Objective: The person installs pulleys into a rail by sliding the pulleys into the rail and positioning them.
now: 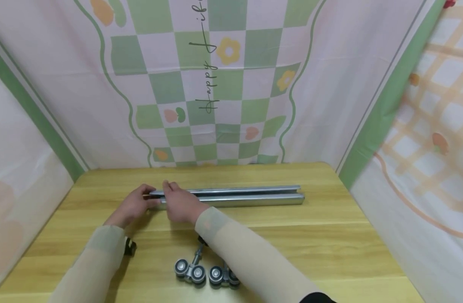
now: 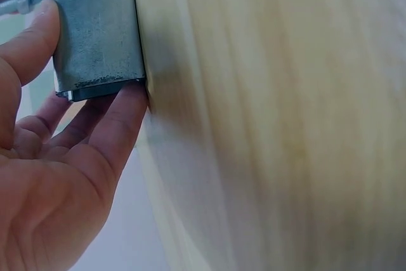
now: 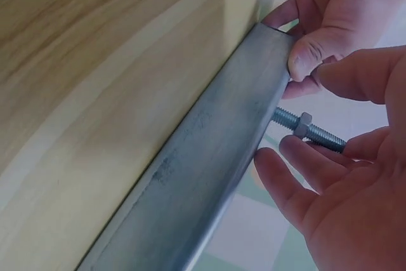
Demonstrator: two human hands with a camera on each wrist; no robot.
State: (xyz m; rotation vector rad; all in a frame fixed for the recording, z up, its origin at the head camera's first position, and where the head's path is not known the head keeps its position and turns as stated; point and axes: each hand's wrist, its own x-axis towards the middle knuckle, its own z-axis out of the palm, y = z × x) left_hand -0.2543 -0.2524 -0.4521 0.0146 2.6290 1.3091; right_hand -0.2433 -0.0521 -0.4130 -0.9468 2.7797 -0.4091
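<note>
A long grey metal channel rail [image 1: 254,200] lies across the far part of the table, its slot facing up. At its left end my left hand [image 1: 134,205] grips it, thumb on the side wall and fingertips at the open end. A threaded bolt [image 3: 287,119] with a hex nut [image 3: 304,125] sticks out of the slot near that end. Curled round the bolt's free end are the fingers of my right hand [image 1: 182,205], one fingertip at the rail's edge. Whatever the bolt joins inside the rail is hidden.
Nearer on the wooden table [image 1: 310,244] lie two wheeled trolleys, the left trolley [image 1: 191,271] with its bolt pointing away and the right trolley [image 1: 221,276] partly covered by my right sleeve. A printed cloth [image 1: 227,84] hangs behind the table's far edge.
</note>
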